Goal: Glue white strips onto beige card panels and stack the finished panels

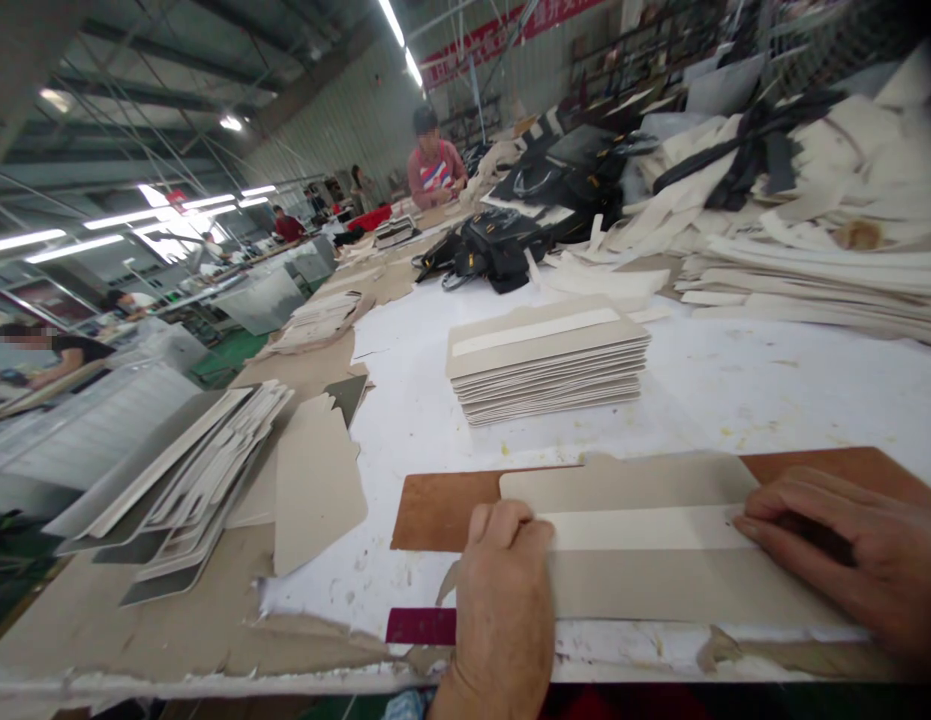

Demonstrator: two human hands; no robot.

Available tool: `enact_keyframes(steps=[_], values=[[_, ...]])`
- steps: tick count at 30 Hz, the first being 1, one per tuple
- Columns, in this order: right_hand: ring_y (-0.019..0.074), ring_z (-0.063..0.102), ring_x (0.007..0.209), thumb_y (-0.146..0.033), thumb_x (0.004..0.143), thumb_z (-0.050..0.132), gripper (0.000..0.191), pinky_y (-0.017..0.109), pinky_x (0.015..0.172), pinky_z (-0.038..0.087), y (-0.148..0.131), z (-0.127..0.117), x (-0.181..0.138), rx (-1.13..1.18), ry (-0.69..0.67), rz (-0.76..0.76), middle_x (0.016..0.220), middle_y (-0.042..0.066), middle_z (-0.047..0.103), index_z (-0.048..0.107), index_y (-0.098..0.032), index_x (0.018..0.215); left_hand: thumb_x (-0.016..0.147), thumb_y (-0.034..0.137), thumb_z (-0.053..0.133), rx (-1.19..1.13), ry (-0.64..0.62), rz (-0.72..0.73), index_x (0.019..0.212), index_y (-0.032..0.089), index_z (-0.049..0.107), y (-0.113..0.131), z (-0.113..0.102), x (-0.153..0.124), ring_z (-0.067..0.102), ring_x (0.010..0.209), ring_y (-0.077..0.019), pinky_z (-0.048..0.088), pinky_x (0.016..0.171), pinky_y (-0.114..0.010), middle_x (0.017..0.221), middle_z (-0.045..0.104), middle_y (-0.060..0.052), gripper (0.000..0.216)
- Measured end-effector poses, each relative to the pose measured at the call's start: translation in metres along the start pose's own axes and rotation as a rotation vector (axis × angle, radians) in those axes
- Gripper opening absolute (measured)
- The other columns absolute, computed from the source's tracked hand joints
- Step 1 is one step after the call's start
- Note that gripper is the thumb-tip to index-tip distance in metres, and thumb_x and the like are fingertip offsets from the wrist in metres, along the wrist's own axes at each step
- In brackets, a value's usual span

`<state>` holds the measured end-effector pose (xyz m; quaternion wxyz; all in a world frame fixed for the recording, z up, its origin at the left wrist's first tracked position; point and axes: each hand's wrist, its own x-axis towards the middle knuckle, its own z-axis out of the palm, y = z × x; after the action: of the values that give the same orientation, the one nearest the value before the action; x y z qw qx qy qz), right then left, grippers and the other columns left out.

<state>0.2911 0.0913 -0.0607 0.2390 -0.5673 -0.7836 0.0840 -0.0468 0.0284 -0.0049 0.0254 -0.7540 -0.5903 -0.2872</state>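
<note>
A beige panel point(622, 590) lies flat near the table's front edge, with a long white strip point(645, 529) running across its middle. My left hand point(510, 580) rests at the panel's left side, fingers curled over the strip's left end. At the other end, my right hand point(840, 550) pinches the strip between thumb and forefinger; its other fingers are bent. Under the panel's far side is a brown board point(450, 508), showing at both ends. A dark magenta piece point(421, 626) sits by my left wrist.
Beyond the panel stands a stack of beige panels point(540, 350), the top one bearing a white strip. Loose cut pieces point(202, 480) pile up at left. Black bags point(502, 240) and heaped offcuts point(817, 240) cover the back. A co-worker point(435, 170) is at the far end.
</note>
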Motion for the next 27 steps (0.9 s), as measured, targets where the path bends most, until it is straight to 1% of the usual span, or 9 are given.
enact_keyframes(steps=[3, 6, 9, 12, 14, 16, 20, 23, 27], values=[[0.0254, 0.076, 0.094, -0.034, 0.111, 0.045, 0.034, 0.039, 0.083, 0.061, -0.014, -0.012, 0.006, -0.022, -0.033, -0.155, 0.106, 0.006, 0.075, 0.077, -0.029, 0.101, 0.088, -0.008, 0.062, 0.108, -0.076, 0.137, 0.095, 0.021, 0.076, -0.002, -0.002, -0.002, 0.070, 0.087, -0.0230, 0.060, 0.075, -0.035, 0.098, 0.076, -0.002, 0.033], [0.0249, 0.078, 0.087, -0.024, 0.109, 0.044, 0.034, 0.036, 0.071, 0.063, -0.033, -0.022, 0.006, -0.115, -0.003, -0.284, 0.102, 0.007, 0.076, 0.076, -0.026, 0.100, 0.093, 0.002, 0.067, 0.226, -0.196, 0.203, 0.125, 0.019, 0.076, -0.001, -0.006, -0.006, 0.072, 0.097, -0.0264, 0.063, 0.083, -0.039, 0.114, 0.078, -0.006, 0.037], [0.0251, 0.078, 0.082, -0.004, 0.094, 0.044, 0.038, 0.035, 0.065, 0.065, -0.050, -0.030, 0.003, -0.243, 0.067, -0.407, 0.099, 0.009, 0.076, 0.076, -0.021, 0.105, 0.102, 0.036, 0.079, 0.316, -0.248, 0.246, 0.151, 0.022, 0.065, 0.007, -0.007, -0.011, 0.070, 0.109, -0.0311, 0.064, 0.087, -0.042, 0.128, 0.076, -0.010, 0.053], [0.0246, 0.077, 0.078, 0.005, 0.076, 0.048, 0.058, 0.033, 0.067, 0.068, -0.061, -0.035, 0.000, -0.335, 0.116, -0.555, 0.096, 0.009, 0.075, 0.076, -0.019, 0.121, 0.082, 0.075, 0.090, 0.367, -0.214, 0.190, 0.150, 0.027, 0.069, 0.018, -0.002, -0.016, 0.065, 0.111, -0.0365, 0.063, 0.088, -0.048, 0.126, 0.074, -0.012, 0.086], [0.0249, 0.076, 0.075, 0.005, 0.072, 0.050, 0.066, 0.032, 0.063, 0.068, -0.064, -0.035, -0.002, -0.391, 0.148, -0.599, 0.096, 0.009, 0.074, 0.075, -0.020, 0.128, 0.069, 0.086, 0.091, 0.374, -0.196, 0.182, 0.145, 0.026, 0.073, 0.023, 0.001, -0.017, 0.063, 0.109, -0.0373, 0.063, 0.090, -0.050, 0.123, 0.073, -0.012, 0.098], [0.0268, 0.076, 0.077, 0.005, 0.070, 0.052, 0.067, 0.031, 0.059, 0.067, -0.064, -0.033, -0.004, -0.430, 0.168, -0.597, 0.096, 0.010, 0.074, 0.075, -0.020, 0.129, 0.066, 0.087, 0.091, 0.381, -0.189, 0.184, 0.143, 0.026, 0.075, 0.024, 0.003, -0.018, 0.063, 0.109, -0.0372, 0.063, 0.091, -0.050, 0.123, 0.073, -0.013, 0.100], [0.0287, 0.078, 0.086, 0.003, 0.071, 0.053, 0.062, 0.029, 0.058, 0.068, -0.062, -0.030, -0.009, -0.466, 0.168, -0.579, 0.104, 0.014, 0.075, 0.074, -0.012, 0.128, 0.078, 0.085, 0.086, 0.402, -0.194, 0.203, 0.143, 0.023, 0.075, 0.016, 0.003, -0.023, 0.066, 0.118, -0.0382, 0.065, 0.097, -0.050, 0.131, 0.075, -0.015, 0.091], [0.0319, 0.078, 0.096, 0.002, 0.073, 0.051, 0.056, 0.033, 0.071, 0.073, -0.062, -0.029, -0.012, -0.524, 0.180, -0.587, 0.111, 0.017, 0.078, 0.077, -0.010, 0.121, 0.092, 0.083, 0.073, 0.406, -0.177, 0.250, 0.142, 0.016, 0.075, 0.005, 0.002, -0.029, 0.069, 0.124, -0.0379, 0.066, 0.102, -0.047, 0.138, 0.075, -0.018, 0.084], [0.0348, 0.076, 0.104, 0.002, 0.076, 0.050, 0.052, 0.039, 0.083, 0.074, -0.062, -0.027, -0.015, -0.590, 0.165, -0.619, 0.116, 0.019, 0.079, 0.081, -0.007, 0.118, 0.105, 0.072, 0.063, 0.386, -0.127, 0.355, 0.143, 0.007, 0.071, -0.008, 0.001, -0.035, 0.072, 0.128, -0.0368, 0.067, 0.104, -0.042, 0.145, 0.073, -0.022, 0.076]])
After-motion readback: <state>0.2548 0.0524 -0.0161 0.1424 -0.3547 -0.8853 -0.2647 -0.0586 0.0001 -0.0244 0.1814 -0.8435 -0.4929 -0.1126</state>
